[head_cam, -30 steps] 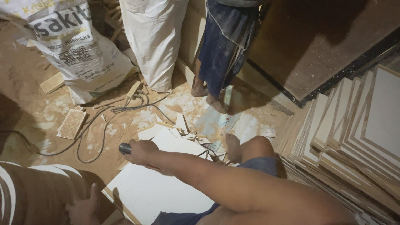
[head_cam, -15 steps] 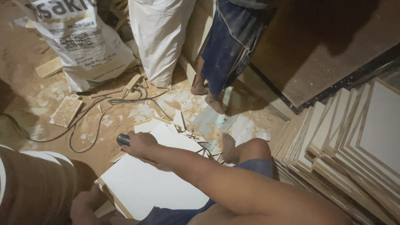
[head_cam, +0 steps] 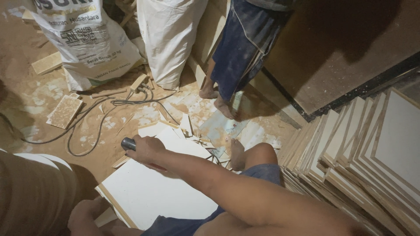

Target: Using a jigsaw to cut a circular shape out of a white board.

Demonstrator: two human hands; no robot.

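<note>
White smooth rectangular board (head_cam: 153, 192) with pale raw edges lies flat on the dusty floor (head_cam: 35, 100) near centre, right hand (head_cam: 146, 150) fisted around a dark cylindrical tool handle (head_cam: 127, 144) above it, left hand (head_cam: 85, 216) resting at its near-left corner, grip indeterminate.

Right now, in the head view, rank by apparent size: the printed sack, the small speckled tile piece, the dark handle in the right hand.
1. Printed sack
2. Speckled tile piece
3. Dark handle, mostly hidden in the right hand
</note>
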